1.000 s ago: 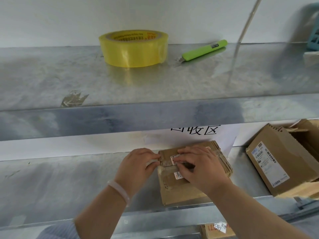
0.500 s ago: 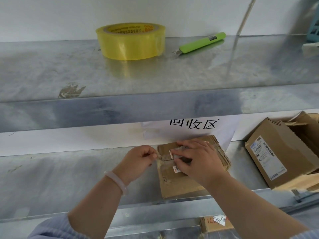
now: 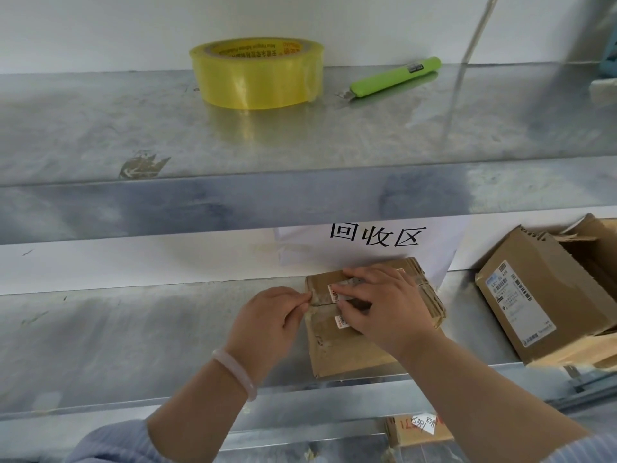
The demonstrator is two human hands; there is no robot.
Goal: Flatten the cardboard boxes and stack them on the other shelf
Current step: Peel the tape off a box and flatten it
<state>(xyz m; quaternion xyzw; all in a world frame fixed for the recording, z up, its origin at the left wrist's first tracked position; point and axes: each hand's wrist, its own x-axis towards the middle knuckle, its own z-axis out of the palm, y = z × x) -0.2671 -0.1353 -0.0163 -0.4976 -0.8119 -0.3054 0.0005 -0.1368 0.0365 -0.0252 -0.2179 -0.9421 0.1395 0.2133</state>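
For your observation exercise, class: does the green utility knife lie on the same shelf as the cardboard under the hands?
No, the green utility knife lies on the upper shelf, the cardboard on the shelf below.

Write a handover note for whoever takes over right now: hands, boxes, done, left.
Left hand: pinches the clear tape strip at the left edge of the small brown cardboard box.
Right hand: flat on that box's top, pressing.
Box lies on the lower metal shelf, below the white paper sign.
Done: nothing flattened that I can confirm.
Left: peel tape, flatten this box, then the larger labelled brown cardboard box on the right; stack them.
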